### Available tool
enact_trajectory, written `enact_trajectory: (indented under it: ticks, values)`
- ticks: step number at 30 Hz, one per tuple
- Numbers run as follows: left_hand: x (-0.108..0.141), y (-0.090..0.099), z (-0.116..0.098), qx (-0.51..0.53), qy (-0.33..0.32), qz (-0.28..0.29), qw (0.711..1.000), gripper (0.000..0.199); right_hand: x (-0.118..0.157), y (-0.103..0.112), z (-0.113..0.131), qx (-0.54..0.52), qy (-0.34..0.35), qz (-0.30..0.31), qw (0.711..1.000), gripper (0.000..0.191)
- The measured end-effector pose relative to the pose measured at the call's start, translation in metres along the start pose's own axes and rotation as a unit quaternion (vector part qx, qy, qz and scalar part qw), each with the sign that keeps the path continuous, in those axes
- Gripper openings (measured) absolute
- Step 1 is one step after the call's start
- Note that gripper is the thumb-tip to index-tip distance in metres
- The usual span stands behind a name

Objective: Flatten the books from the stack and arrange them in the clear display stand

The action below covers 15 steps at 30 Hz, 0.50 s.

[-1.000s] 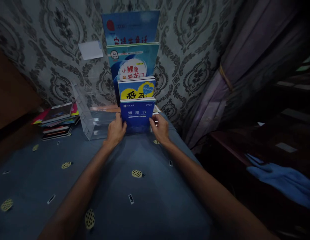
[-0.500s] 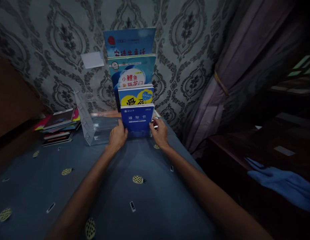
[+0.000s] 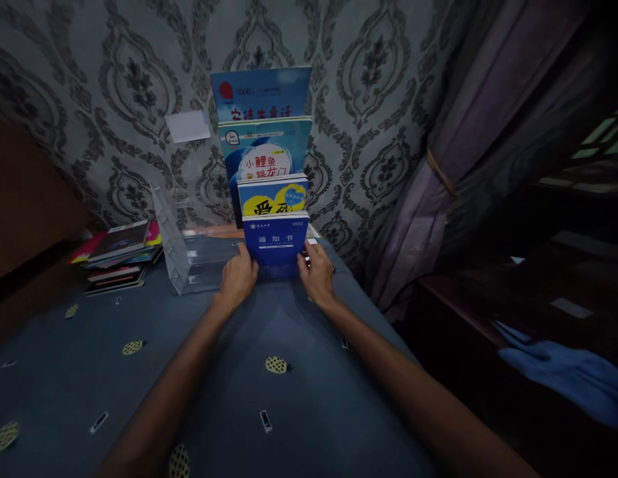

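Observation:
A dark blue booklet with white lettering and "2022" stands upright at the front of a clear plastic tiered rack. My left hand grips its lower left edge with bent fingers. On the opposite edge, my right hand is closed the same way, thumb towards the front cover. Behind the booklet rise a yellow-and-blue book, a teal book with a white circle, and a tall blue book, each higher than the one before it. My fingertips behind the edges are hidden.
Left of the rack lies a stack of books and magazines. A blank white label card tops the rack's left part. The blue patterned cloth covers the surface. Patterned wall behind, a tied curtain and a blue cloth at right.
The whole view has shifted slightly, so the rack and books appear a little lower. Both hands keep their hold on the booklet's edges.

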State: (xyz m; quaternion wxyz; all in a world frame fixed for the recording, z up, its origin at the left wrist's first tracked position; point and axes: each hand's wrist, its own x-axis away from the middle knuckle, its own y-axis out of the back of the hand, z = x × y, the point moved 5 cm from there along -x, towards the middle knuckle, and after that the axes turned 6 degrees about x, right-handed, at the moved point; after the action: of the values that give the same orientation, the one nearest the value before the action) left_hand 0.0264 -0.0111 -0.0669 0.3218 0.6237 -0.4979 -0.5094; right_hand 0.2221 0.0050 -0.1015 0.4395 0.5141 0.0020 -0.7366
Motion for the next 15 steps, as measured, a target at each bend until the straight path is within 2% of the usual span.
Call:
enact_trajectory:
  ticks: [15]
  values:
    - [0.0009, -0.0045, 0.0014, 0.006, 0.003, -0.019, 1.000, 0.031, 0.0021, -0.0027, -0.0007, -0.003, 0.006, 0.011, 1.000, 0.051]
